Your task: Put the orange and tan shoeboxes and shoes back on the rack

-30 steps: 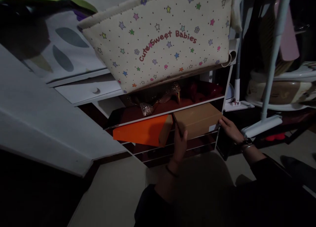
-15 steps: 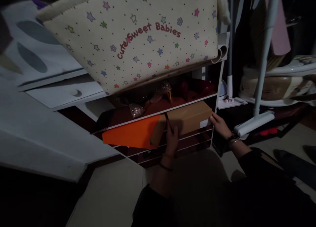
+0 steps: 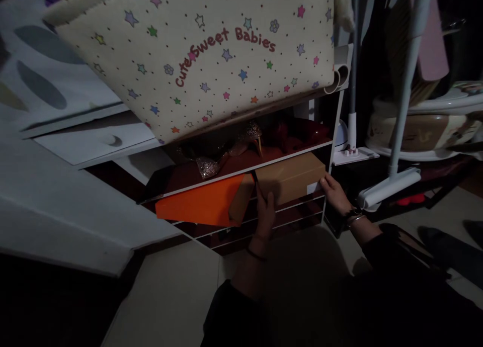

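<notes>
A brown cardboard box sits on a shelf of the shoe rack, jutting out at the front. My left hand grips its left end, thumb on the front face and fingers at the side. At the box's right end, by a white label, my right hand holds the corner. Left of it on the same shelf lies an orange box, set at a slant, with a brown end toward my left hand. Glittery high heels and red shoes stand on the shelf above.
A cream storage bin printed with stars overhangs the rack. On the right stand a flat mop, a roller-headed mop and a pink brush. A white drawer cabinet borders the left; pale floor tiles lie below.
The view has shifted slightly. Both hands keep their hold on the brown cardboard box, which shows hardly any movement in the rack.
</notes>
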{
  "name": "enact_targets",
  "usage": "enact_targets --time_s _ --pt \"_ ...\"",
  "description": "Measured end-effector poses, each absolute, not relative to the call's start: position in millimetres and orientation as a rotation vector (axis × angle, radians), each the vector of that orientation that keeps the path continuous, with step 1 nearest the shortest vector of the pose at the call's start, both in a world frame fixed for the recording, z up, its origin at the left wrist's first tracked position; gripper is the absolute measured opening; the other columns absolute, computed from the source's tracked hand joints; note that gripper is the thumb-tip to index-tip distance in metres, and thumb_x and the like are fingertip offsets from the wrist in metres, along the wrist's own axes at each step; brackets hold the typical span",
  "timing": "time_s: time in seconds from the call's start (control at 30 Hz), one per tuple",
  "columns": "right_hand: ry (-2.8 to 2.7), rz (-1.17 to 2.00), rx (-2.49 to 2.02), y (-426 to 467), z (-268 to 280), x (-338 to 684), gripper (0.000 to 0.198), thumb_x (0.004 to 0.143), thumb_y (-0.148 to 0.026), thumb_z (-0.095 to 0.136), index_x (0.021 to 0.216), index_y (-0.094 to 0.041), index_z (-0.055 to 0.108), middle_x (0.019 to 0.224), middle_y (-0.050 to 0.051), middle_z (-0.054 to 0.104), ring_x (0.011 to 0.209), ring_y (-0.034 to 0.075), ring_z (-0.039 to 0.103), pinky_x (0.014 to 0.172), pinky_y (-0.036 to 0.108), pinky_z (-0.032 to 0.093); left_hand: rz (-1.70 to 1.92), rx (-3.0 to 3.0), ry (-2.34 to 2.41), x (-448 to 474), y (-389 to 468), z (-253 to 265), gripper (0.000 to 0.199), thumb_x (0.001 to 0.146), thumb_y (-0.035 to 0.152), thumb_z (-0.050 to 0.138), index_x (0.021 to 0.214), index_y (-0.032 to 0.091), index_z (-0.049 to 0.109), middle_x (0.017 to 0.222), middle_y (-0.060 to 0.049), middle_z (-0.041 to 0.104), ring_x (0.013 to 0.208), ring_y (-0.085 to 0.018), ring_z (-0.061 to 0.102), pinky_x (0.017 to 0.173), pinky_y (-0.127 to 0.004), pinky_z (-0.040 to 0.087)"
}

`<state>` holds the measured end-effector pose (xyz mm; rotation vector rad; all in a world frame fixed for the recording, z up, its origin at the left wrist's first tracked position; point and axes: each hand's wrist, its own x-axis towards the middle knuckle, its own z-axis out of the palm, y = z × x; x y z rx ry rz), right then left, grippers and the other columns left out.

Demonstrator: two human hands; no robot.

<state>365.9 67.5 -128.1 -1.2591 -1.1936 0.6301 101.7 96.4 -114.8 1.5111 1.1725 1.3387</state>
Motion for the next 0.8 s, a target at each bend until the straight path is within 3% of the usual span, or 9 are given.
enact_targets --time_s 0.3,0.53,0.67,0.8 --pt "-1.13 0.523 -1.297 58.8 -128.4 361.1 0.069 0.097 -0.049 0.06 0.16 -0.023 0.047 0.162 0.012 0.055 0.151 0.03 0.051 0.13 0.052 0.035 1.385 1.487 1.128 105.2 85.8 -116.0 0.086 0.102 0.068 0.054 0.168 0.016 0.036 0.178 -0.016 0.03 0.165 -0.027 0.03 0.137 -0.041 0.022" --pt "-1.194 0.285 -1.298 41.0 -120.5 358.1 0.082 0.088 -0.032 0.065 0.165 -0.024 0.036 0.16 0.015 0.055 0.147 0.032 0.054 0.125 0.059 0.04 1.4 1.383 1.08 106.5 69.5 -113.4 0.087 0.095 0.065 0.067 0.165 0.022 0.04 0.179 -0.014 0.03 0.166 -0.028 0.027 0.137 -0.041 0.021" --pt "-1.208 0.039 -1.283 32.8 -109.9 359.1 0.078 0.087 -0.026 0.061 0.162 -0.022 0.041 0.158 0.015 0.055 0.147 0.033 0.053 0.125 0.06 0.041 1.465 1.223 1.064 100.0 45.5 -118.1 0.073 0.09 0.051 0.08 0.152 0.024 0.054 0.173 -0.013 0.04 0.165 -0.029 0.031 0.137 -0.042 0.02" --pt "-1.225 -0.254 -1.219 24.1 -88.8 350.6 0.066 0.085 -0.021 0.06 0.151 -0.02 0.055 0.147 0.015 0.062 0.14 0.035 0.057 0.12 0.063 0.044 1.397 0.66 1.077 74.0 13.7 -132.0 0.045 0.085 0.037 0.084 0.124 0.025 0.066 0.144 -0.013 0.065 0.143 -0.031 0.058 0.125 -0.05 0.043"
